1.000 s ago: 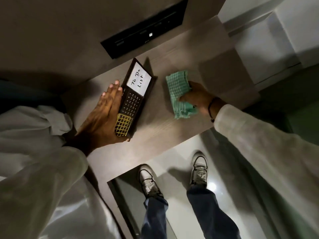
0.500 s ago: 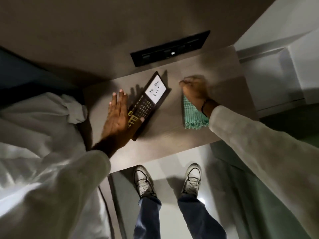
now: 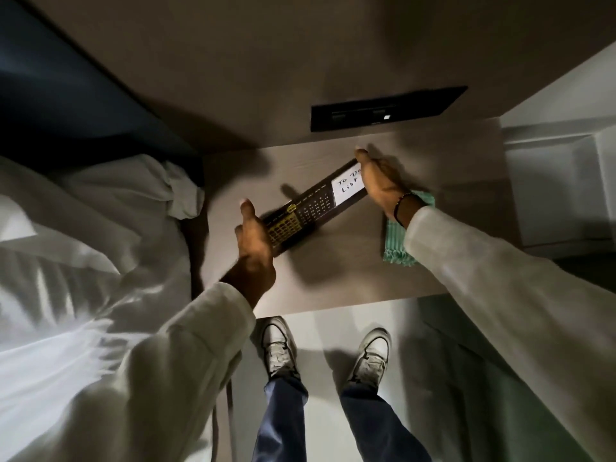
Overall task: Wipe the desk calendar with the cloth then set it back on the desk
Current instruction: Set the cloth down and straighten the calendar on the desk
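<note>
far left: white bedding, not part of the task. left hand grips the left end of the calendar, thumb up at the far edge, fingers curled round the near edge, so it is closed on the calendar. calendar is a long dark strip, yellow grid at left, date grid in the middle, white "to do list" card at right; it runs diagonal across the desk, left end nearer the person. can't tell if it is lifted or resting, though the shadow under it suggests slightly raised. right hand cups the right end, fingers flat along the far side, palm against the card end, holding the calendar too. cloth lies on the desk under the right wrist, not gripped. black panel is on the wall behind the desk.

step looks like taking up or setting the calendar two-handed; which one is unclear. to do it well: keep both ends level and avoid smudging the card. if wiping comes next, free the right hand for the cloth while the left steadies. if placing, set it square, clear of the cloth.
</note>
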A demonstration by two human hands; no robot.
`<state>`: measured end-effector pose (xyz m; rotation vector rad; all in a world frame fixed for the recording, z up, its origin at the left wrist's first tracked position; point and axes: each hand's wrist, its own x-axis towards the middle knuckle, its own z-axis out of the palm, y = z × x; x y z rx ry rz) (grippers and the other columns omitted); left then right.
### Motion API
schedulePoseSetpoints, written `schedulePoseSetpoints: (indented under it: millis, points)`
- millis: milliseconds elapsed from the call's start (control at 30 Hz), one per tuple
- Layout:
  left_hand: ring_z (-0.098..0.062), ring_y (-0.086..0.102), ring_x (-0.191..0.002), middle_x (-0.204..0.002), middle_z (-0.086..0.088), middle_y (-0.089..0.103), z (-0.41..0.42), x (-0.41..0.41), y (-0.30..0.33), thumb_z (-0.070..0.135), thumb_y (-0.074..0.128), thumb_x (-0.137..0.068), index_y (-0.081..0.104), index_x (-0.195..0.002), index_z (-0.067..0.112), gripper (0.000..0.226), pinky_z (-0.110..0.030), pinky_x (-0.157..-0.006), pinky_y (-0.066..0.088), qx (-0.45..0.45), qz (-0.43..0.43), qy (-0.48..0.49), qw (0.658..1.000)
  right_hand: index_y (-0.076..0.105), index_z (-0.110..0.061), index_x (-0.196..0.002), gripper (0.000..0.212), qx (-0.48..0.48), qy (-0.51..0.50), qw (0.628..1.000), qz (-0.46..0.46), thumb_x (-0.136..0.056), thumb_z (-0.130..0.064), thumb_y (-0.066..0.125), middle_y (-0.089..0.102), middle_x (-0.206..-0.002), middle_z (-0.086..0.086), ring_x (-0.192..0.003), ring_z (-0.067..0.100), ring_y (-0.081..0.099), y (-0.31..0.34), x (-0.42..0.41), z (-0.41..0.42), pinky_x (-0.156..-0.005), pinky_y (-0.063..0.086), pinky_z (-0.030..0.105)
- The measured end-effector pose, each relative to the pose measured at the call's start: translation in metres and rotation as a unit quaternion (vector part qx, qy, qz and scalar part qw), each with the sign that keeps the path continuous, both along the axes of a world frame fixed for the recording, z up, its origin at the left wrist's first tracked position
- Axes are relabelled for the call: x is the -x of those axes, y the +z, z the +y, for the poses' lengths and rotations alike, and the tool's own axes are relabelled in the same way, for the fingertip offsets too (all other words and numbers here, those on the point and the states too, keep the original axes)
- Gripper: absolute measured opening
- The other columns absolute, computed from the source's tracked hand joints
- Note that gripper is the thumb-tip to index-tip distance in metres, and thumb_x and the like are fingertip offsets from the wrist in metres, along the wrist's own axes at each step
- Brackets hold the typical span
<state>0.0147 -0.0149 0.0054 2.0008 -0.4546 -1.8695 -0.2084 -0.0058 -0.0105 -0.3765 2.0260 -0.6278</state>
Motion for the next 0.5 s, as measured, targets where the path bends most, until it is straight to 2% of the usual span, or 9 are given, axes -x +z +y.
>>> schedulePoseSetpoints:
  millis: [67,100,200,300,367,400,433,467,500]
  points:
    - [-0.017,0.066,-0.094,-0.151,-0.008,0.056,-0.023,0.000,0.003,0.073,0.032,-0.101,0.023,-0.165,0.018,0.085,-0.029,-0.070,0.048,0.032,0.006,-0.001,0.999,0.064,-0.016,-0.072,0.058,0.010,-0.038,0.999,-0.010,-0.094,-0.066,0.043,0.081,-0.103,0.014,-0.084,0.025,0.073,-0.001,0.003,0.003,-0.070,0.051,0.030]
    - [-0.020,0.071,-0.095,-0.143,-0.003,0.059,-0.034,0.000,0.003,0.074,0.033,-0.100,0.022,-0.165,0.020,0.086,-0.030,-0.070,0.052,0.050,0.014,0.003,0.999,0.066,-0.015,-0.074,0.059,0.017,-0.052,0.998,-0.016,-0.095,-0.065,0.043,0.081,-0.105,0.015,-0.088,0.026,0.074,-0.001,0.004,0.004,-0.076,0.054,0.032]
    - [-0.021,0.082,-0.086,-0.129,-0.006,0.072,-0.066,-0.001,0.005,0.075,0.036,-0.099,0.035,-0.162,0.022,0.083,-0.031,-0.067,0.061,0.090,0.045,-0.018,0.995,0.075,-0.008,-0.100,0.066,0.022,-0.068,0.997,-0.041,-0.096,-0.064,0.040,0.079,-0.113,0.017,-0.105,0.032,0.074,-0.003,0.001,0.002,-0.104,0.055,0.046]
    - [-0.018,0.082,-0.080,-0.114,-0.004,0.076,-0.085,-0.002,0.005,0.076,0.040,-0.097,0.043,-0.158,0.022,0.081,-0.030,-0.061,0.063,0.090,0.062,-0.016,0.994,0.075,-0.006,-0.113,0.070,0.027,-0.084,0.994,-0.064,-0.095,-0.064,0.040,0.078,-0.116,0.017,-0.110,0.035,0.073,-0.001,-0.003,0.000,-0.109,0.053,0.050]
    - [-0.007,0.079,-0.066,-0.093,0.004,0.079,-0.087,-0.002,0.002,0.072,0.040,-0.100,0.055,-0.142,0.021,0.067,-0.023,-0.051,0.059,0.090,0.038,-0.007,0.995,0.074,-0.005,-0.115,0.071,0.032,-0.096,0.993,-0.066,-0.095,-0.064,0.039,0.077,-0.117,0.019,-0.110,0.037,0.073,-0.001,-0.004,-0.002,-0.108,0.053,0.051]
    - [-0.002,0.075,-0.056,-0.076,0.010,0.078,-0.085,-0.003,-0.001,0.068,0.039,-0.103,0.059,-0.124,0.022,0.054,-0.020,-0.045,0.056,0.090,0.026,0.002,0.996,0.073,-0.005,-0.117,0.073,0.029,-0.097,0.992,-0.069,-0.095,-0.065,0.038,0.076,-0.119,0.019,-0.112,0.037,0.072,-0.001,-0.004,-0.003,-0.109,0.052,0.051]
    - [-0.001,0.072,-0.051,-0.064,0.014,0.076,-0.081,-0.003,-0.004,0.065,0.037,-0.105,0.059,-0.109,0.024,0.047,-0.020,-0.045,0.055,0.085,0.026,0.007,0.996,0.071,-0.006,-0.121,0.074,0.024,-0.097,0.992,-0.074,-0.095,-0.066,0.036,0.075,-0.122,0.019,-0.115,0.037,0.070,0.000,-0.004,-0.004,-0.111,0.050,0.051]
    - [-0.003,0.074,-0.055,-0.064,0.014,0.076,-0.077,-0.002,-0.007,0.063,0.034,-0.106,0.059,-0.102,0.025,0.045,-0.023,-0.055,0.060,0.078,0.034,0.005,0.996,0.069,-0.006,-0.125,0.075,0.018,-0.099,0.992,-0.079,-0.096,-0.067,0.035,0.073,-0.125,0.019,-0.117,0.037,0.069,0.000,-0.004,-0.006,-0.112,0.049,0.050]
    - [-0.007,0.078,-0.067,-0.072,0.012,0.078,-0.073,-0.001,-0.010,0.063,0.032,-0.107,0.061,-0.102,0.026,0.047,-0.030,-0.075,0.063,0.076,0.042,-0.006,0.996,0.067,-0.006,-0.128,0.076,0.015,-0.102,0.991,-0.084,-0.096,-0.067,0.034,0.072,-0.127,0.018,-0.119,0.037,0.068,0.000,-0.005,-0.007,-0.113,0.049,0.049]
